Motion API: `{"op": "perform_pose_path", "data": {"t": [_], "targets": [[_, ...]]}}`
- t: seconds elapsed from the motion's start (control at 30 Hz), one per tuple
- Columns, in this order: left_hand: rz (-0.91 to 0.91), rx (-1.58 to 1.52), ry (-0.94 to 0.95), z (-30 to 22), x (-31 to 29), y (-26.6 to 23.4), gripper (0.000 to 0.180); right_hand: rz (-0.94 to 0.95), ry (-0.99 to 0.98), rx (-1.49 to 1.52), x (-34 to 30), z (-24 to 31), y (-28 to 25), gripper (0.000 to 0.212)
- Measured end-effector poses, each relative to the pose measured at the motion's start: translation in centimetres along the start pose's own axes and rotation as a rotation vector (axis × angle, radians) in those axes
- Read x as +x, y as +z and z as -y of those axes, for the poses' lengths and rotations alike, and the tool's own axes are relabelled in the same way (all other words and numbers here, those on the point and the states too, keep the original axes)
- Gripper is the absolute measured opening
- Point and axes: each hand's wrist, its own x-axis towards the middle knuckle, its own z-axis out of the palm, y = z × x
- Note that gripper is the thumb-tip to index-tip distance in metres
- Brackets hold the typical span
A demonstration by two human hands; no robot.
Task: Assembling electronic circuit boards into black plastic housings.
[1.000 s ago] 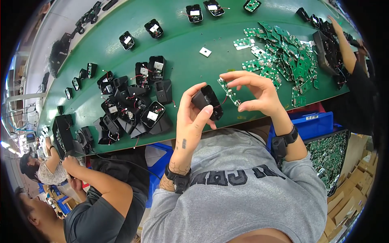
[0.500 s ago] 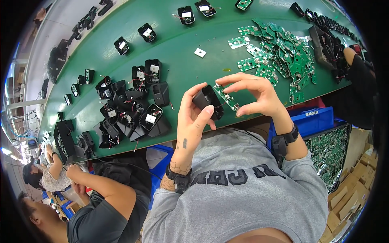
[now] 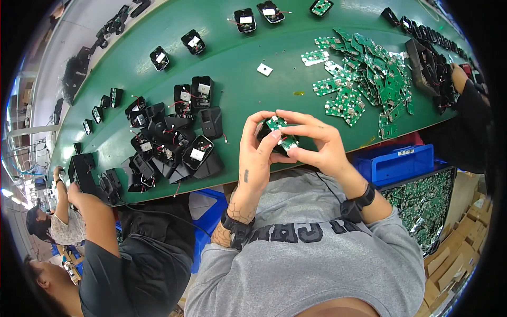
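My left hand [image 3: 254,150] is wrapped round a small black plastic housing [image 3: 262,130], its thumb lying over the opening. A green circuit board [image 3: 288,143] sits at the mouth of that housing, and my right hand [image 3: 323,145] grips the board's edge between thumb and fingers. How deep the board goes in is hidden by my fingers. Left of my hands lies a heap of black housings [image 3: 163,140], several with red wires and white blocks inside. To the right spreads a pile of loose green circuit boards [image 3: 369,74].
On the green table [image 3: 243,95] lies a small white square piece [image 3: 264,69]. Single housings [image 3: 193,42] stand along the far side. A dark bin [image 3: 422,68] is at the far right, near another person's hand [image 3: 458,76]. A blue crate [image 3: 401,162] sits beside me; a co-worker [image 3: 100,253] is at left.
My right hand has brought the circuit board left and onto the housing's opening; before, it was held apart beside it. The co-worker at left has moved an arm toward the table.
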Motion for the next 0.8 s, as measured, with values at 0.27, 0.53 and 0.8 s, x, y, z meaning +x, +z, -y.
{"op": "perform_pose_path", "data": {"t": [0.27,0.53,0.8], "targets": [[0.012,-0.048,-0.027,0.7,-0.2,0.7,0.035,-0.194,-0.196,-0.265,-0.3,0.4,0.9,0.013],[-0.031,-0.078,0.087,0.9,-0.6,1.8,0.034,-0.403,-0.210,-0.169,-0.7,-0.3,1.7,0.012],[-0.139,0.324,0.593,1.2,-0.7,1.7,0.033,-0.303,-0.344,-0.675,-0.3,2.6,0.8,0.012]]}}
